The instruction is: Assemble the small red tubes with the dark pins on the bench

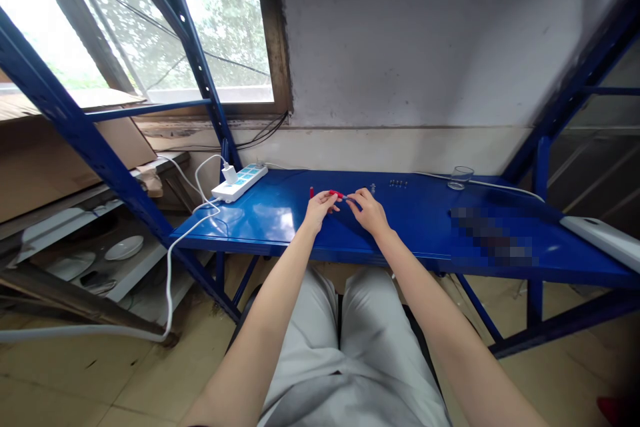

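Red slim piece (337, 194), count 1: between the two hands, just above the blue bench (270, 210), near its middle. Left hand (323, 208), 1: thumb and fingers closed in a pinch on the red piece. Right hand (370, 211), 1: fingers drawn together around a dark bluish part (349, 198) at the red piece's right end; whether the two parts are joined cannot be told.

Counts on bench: small red upright piece (311, 192), 1, just left of the left hand. Small metallic bits (399, 183), a row of roughly five, beyond the right hand; further small bits (373, 187) nearer it, too small to count. Clear glass (461, 177), 1. White power strip (240, 182), 1, with one white plug (229, 173) standing in it.

Hidden or unclear: fingers cover much of both held parts. A dark object (493, 237) at right is pixelated, identity unreadable. White object (605, 240) cut by the right edge.

Surroundings: white cable (170, 280) hanging over the bench's left end; cardboard box (75, 160) and white dish (124, 247) farther left. Nothing stands between the hands and the metallic row.
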